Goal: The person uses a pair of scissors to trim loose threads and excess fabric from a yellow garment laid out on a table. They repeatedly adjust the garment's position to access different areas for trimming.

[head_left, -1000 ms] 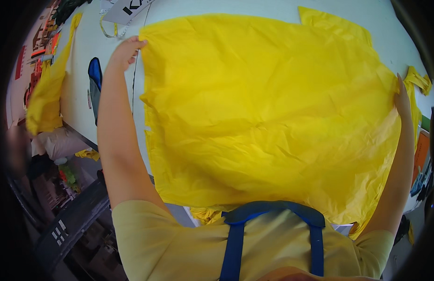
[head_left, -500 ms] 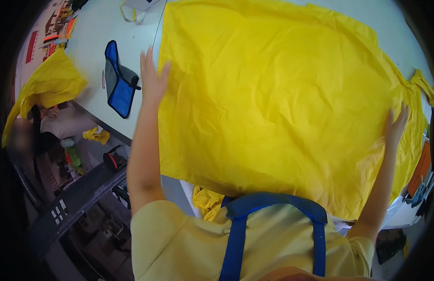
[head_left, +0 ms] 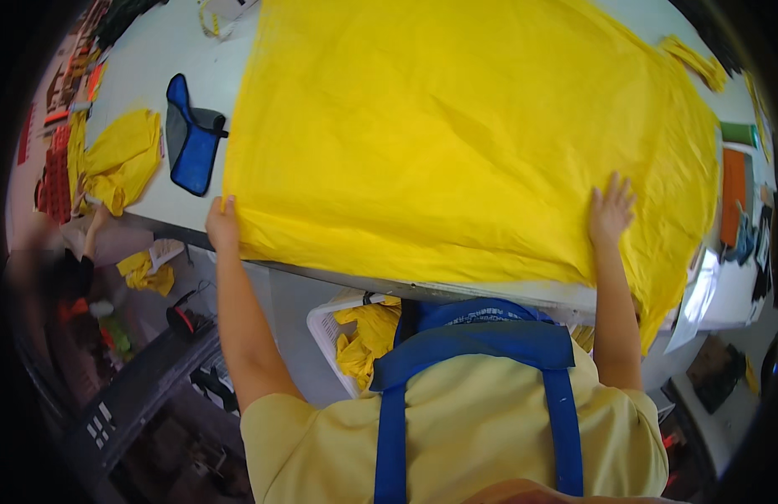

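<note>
Pinching yellow cloth (head_left: 456, 143) by its left edge in our left hand (head_left: 222, 225), we hold our right hand (head_left: 610, 217) over it, fingers spread. Left, bare counter (head_left: 212, 71) surrounds a blue-grey pouch (head_left: 197, 155).

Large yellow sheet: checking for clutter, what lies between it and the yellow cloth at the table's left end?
A blue-and-grey item with dark edging lies there, in the head view.

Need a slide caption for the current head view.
Yellow cloth spread across a pale table, left hand at the cloth's near left corner, open right hand over its right part.
</note>
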`<state>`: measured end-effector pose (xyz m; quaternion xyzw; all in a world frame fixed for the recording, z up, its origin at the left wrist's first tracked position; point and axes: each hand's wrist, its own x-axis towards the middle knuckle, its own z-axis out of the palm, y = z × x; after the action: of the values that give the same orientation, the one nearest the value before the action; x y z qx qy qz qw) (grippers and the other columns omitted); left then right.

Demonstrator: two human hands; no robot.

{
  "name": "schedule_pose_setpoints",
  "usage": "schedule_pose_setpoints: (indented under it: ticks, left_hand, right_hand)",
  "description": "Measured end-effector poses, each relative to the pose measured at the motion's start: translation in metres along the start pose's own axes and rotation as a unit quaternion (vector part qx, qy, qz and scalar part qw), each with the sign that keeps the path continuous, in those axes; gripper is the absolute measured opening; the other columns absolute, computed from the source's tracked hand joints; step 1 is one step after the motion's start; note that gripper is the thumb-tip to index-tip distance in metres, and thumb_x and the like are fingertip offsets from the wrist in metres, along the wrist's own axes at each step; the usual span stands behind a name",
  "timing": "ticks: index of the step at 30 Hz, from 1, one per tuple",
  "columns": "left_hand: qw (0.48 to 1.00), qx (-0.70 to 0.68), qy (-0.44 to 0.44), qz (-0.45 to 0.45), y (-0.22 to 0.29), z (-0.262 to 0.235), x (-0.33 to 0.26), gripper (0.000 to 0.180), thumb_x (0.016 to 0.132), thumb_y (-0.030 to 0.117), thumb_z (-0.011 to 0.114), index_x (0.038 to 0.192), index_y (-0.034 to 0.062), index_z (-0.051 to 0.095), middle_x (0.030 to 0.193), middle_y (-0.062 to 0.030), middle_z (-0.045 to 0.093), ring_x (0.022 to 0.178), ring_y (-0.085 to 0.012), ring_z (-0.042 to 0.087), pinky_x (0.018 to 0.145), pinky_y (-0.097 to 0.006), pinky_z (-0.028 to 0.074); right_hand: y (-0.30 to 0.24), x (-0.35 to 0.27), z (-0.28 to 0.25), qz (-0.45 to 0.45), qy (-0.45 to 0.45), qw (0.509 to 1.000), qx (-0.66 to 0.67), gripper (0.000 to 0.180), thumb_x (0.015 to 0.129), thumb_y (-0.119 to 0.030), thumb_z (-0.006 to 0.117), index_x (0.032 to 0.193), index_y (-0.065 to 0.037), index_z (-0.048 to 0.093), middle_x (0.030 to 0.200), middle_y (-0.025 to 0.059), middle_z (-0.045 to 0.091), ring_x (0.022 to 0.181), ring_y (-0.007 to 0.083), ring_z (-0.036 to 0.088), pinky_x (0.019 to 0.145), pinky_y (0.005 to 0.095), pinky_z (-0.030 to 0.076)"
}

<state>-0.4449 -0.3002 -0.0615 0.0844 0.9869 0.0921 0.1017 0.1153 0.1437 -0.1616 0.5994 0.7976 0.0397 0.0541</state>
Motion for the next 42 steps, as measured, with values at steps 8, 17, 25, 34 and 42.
schedule_pose_setpoints:
  ticks: [8, 17, 25, 34, 42]
  left_hand:
    - [0.896, 0.089, 0.069, 0.430, 0.087, 0.066, -0.139, 0.066, 0.084, 0.037, 0.062, 0.138, 0.0114, 0.036, 0.144, -0.0201, 0.029, 0.131, -0.0414, 0.028, 0.106, -0.052, 0.023]
    - [0.819, -0.095, -0.086, 0.560, 0.136, 0.113, -0.271, 0.043, 0.076, 0.015, 0.067, 0.117, 0.0111, 0.058, 0.114, -0.0109, 0.055, 0.105, -0.0315, 0.050, 0.090, -0.043, 0.038]
    - [0.797, -0.043, -0.157, 0.582, 0.170, 0.120, -0.252, 0.017, 0.075, 0.006, 0.063, 0.091, 0.0051, 0.059, 0.088, -0.0143, 0.057, 0.086, -0.0341, 0.054, 0.076, -0.043, 0.044]
    - [0.785, 0.128, -0.204, 0.570, 0.151, 0.052, -0.283, 0.006, 0.076, 0.007, 0.061, 0.082, 0.0087, 0.059, 0.080, -0.0125, 0.055, 0.081, -0.0332, 0.057, 0.068, -0.040, 0.046]
    - [0.717, -0.162, -0.215, 0.643, 0.326, 0.133, -0.400, 0.033, 0.086, 0.023, 0.057, 0.116, 0.0100, 0.058, 0.119, -0.0143, 0.056, 0.112, -0.0324, 0.051, 0.096, -0.040, 0.040]
  right_hand:
    - [0.031, -0.052, -0.071, -0.072, 0.130, 0.966, 0.211, 0.059, 0.091, -0.039, 0.051, 0.140, -0.010, 0.033, 0.146, 0.0174, 0.028, 0.134, 0.0385, 0.025, 0.104, 0.0567, 0.022]
    - [0.196, -0.235, -0.035, 0.209, 0.150, 0.966, -0.018, 0.072, 0.075, -0.029, 0.068, 0.134, -0.003, 0.036, 0.128, 0.0195, 0.047, 0.121, 0.0365, 0.040, 0.102, 0.0448, 0.031]
    - [0.244, -0.195, -0.040, 0.124, 0.100, 0.975, 0.155, 0.029, 0.074, -0.007, 0.056, 0.102, -0.004, 0.064, 0.101, 0.0172, 0.060, 0.098, 0.0349, 0.056, 0.085, 0.0392, 0.045]
    - [0.259, -0.186, -0.155, -0.017, -0.245, 0.967, 0.072, 0.039, 0.073, -0.026, 0.066, 0.106, -0.005, 0.064, 0.104, 0.0160, 0.063, 0.102, 0.0334, 0.057, 0.088, 0.0413, 0.043]
    - [0.276, -0.058, -0.083, 0.182, -0.033, 0.902, 0.390, 0.042, 0.087, -0.035, 0.058, 0.109, 0.001, 0.061, 0.103, 0.0181, 0.064, 0.099, 0.0305, 0.061, 0.085, 0.0334, 0.046]
